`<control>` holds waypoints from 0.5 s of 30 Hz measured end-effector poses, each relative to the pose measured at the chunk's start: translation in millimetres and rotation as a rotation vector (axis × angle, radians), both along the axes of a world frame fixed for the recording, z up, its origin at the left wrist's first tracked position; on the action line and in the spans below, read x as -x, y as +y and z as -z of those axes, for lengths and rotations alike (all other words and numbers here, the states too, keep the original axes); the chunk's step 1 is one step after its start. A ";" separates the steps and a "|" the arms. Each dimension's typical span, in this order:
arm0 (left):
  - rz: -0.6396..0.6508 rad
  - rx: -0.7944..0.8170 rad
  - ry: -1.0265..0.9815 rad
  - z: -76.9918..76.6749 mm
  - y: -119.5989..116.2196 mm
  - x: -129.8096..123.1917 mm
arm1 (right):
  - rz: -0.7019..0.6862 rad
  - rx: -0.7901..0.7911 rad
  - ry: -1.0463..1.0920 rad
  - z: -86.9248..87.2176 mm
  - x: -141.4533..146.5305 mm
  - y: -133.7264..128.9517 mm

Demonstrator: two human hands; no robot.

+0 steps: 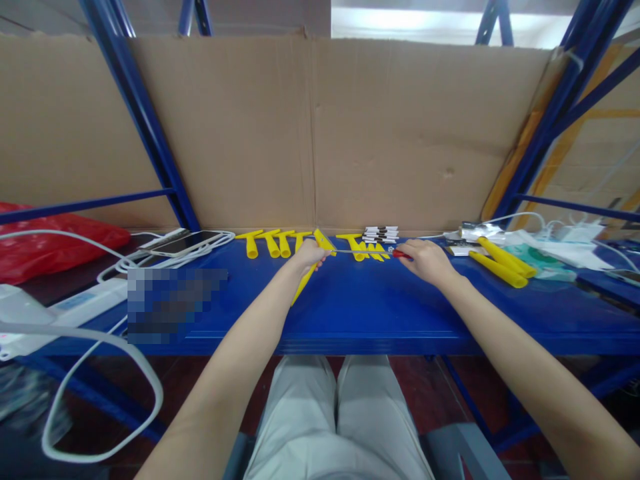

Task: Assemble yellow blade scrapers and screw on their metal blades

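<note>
My left hand (311,255) is closed around a yellow T-shaped scraper (303,285), its handle slanting down toward me. In my right hand (426,260) is the red handle of a screwdriver (360,251). Its thin metal shaft runs left across the gap, and its tip meets or lies close to the scraper head; the exact contact is too small to tell. Behind my left hand stands a row of similar yellow T-shaped scrapers (253,247). Small yellow pieces (373,251) lie between my hands, by a stack of white-and-black packets (380,235).
Loose yellow handles (503,267) lie at right beside plastic wrapping (555,263). White cables (115,267), a power strip (100,300) and a red bag (60,233) crowd the left. Cardboard (310,133) walls off the back of the blue table (370,307).
</note>
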State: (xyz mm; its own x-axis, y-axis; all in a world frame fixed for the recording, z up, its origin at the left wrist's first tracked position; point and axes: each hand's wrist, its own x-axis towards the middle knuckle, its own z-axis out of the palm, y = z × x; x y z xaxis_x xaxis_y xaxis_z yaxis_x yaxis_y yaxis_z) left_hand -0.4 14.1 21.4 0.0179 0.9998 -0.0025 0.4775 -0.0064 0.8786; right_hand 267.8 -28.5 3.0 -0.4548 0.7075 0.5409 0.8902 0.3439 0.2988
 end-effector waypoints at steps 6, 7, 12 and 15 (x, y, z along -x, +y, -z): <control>-0.009 -0.002 0.051 4.8 6.7 2.6 | 0.062 0.035 -0.095 1.5 11.0 -4.1; -0.013 -0.003 0.064 5.4 7.3 2.8 | 0.072 0.043 -0.100 2.0 12.1 -4.7; -0.037 -0.012 0.164 6.9 7.8 1.0 | 0.111 0.178 -0.067 5.4 14.9 -5.8; -0.041 -0.008 0.190 7.1 7.5 0.2 | 0.107 0.231 -0.031 7.6 15.8 -4.8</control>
